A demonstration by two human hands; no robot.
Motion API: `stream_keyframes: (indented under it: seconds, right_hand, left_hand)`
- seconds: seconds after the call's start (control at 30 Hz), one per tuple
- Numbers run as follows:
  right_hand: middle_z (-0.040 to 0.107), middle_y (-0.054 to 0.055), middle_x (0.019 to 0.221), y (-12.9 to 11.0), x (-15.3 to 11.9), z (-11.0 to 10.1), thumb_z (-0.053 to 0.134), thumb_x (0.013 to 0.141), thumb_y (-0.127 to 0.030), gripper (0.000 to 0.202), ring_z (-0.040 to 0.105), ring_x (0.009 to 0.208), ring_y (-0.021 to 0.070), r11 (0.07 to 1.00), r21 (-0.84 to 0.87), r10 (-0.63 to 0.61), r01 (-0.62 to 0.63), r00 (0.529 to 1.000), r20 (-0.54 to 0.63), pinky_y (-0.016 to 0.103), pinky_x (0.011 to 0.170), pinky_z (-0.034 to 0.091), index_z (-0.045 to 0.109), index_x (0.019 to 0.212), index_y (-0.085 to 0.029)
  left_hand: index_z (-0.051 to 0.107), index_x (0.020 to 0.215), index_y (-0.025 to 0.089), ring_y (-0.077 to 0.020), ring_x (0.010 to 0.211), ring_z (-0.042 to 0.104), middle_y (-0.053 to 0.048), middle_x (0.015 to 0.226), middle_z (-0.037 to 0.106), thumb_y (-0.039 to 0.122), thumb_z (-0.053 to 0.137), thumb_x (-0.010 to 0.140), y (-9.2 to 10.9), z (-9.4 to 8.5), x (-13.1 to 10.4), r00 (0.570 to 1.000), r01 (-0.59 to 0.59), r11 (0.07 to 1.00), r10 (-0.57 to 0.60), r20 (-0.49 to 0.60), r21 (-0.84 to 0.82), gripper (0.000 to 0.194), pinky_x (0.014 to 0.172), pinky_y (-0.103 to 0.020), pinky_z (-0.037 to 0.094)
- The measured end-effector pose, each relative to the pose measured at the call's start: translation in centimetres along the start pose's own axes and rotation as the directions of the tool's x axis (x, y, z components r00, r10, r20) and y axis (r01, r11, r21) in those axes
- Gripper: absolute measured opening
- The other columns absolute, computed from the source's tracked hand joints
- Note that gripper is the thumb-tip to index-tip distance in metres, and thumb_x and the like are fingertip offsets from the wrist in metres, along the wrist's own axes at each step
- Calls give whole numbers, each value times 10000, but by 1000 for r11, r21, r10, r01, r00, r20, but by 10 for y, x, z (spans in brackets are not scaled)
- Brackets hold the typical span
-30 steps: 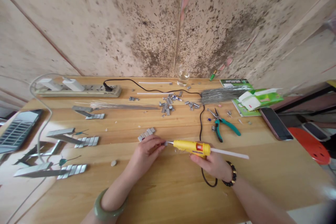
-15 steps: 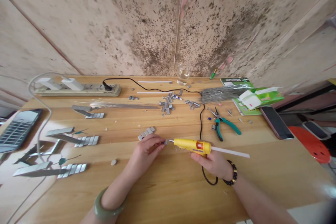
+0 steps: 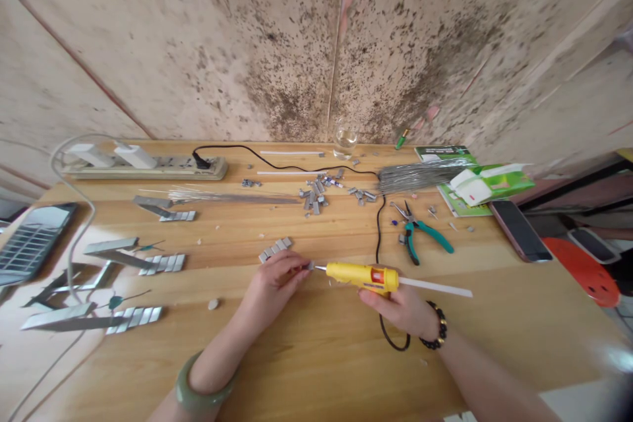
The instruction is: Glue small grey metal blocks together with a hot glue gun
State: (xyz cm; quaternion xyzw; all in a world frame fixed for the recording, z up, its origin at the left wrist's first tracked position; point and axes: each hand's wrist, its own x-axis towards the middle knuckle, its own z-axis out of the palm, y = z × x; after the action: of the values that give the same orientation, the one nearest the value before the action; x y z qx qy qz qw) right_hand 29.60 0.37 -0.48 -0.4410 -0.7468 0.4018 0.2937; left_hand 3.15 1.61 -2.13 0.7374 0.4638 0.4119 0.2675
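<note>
My right hand (image 3: 403, 306) is wrapped round a yellow hot glue gun (image 3: 353, 275), its nozzle pointing left. A white glue stick (image 3: 438, 287) sticks out of its back end. Between thumb and fingertips, my left hand (image 3: 274, 287) pinches a small grey block (image 3: 310, 266), mostly covered by the fingers. The nozzle tip is at the block; whether they touch I cannot tell. Just behind my left hand lies a row of grey blocks (image 3: 275, 248). A small round grey piece (image 3: 213, 304) rests on the table to its left.
Teal-handled pliers (image 3: 420, 234) lie right of the black cord. Loose grey pieces (image 3: 315, 198) and a wire bundle (image 3: 420, 175) lie farther back, near a glass (image 3: 345, 142). Bent grey assemblies (image 3: 111, 254) and a power strip (image 3: 188, 170) are at left; a phone (image 3: 521, 231) lies at right.
Both hands hold almost the same pose. The glue gun has shifted very slightly to the left, its nozzle staying at the small block.
</note>
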Motion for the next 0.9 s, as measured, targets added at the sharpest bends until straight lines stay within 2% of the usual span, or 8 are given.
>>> stream_keyframes:
  seconds: [0.23,0.37,0.53,0.9]
  right_hand:
    - [679,50,824,10,-5,5,545,873,-400,214,644,768,192,1000,-17,17,-17,1000,11,279,703,539,632,869,-205]
    - [681,52,846,6,-4,3,540,872,-416,230,643,768,190,1000,-6,18,-18,1000,-4,280,699,540,632,871,-204]
    - [676,43,781,0,-1,0,528,877,-400,231,631,704,174,1000,-1,25,-25,1000,15,262,646,532,632,834,-199]
    - [678,44,822,3,-3,2,526,884,-423,247,642,749,176,1000,-2,7,-7,1000,-3,266,697,534,628,841,-202]
  left_hand:
    - [694,927,180,-143,786,651,-52,870,685,201,601,866,1,0,2,1000,7,1000,-7,3,-5,112,705,-235,530]
    - [693,924,181,-146,794,653,-53,878,690,197,606,863,1,0,1,1000,6,1000,-6,4,-9,107,719,-241,531]
    - [693,916,186,-148,794,653,-54,880,690,201,603,867,1,0,0,1000,16,1000,-16,18,-17,104,714,-243,534]
    - [696,917,185,-144,791,654,-54,871,690,188,602,862,1,0,1,1000,-11,1000,11,4,-1,109,721,-239,534]
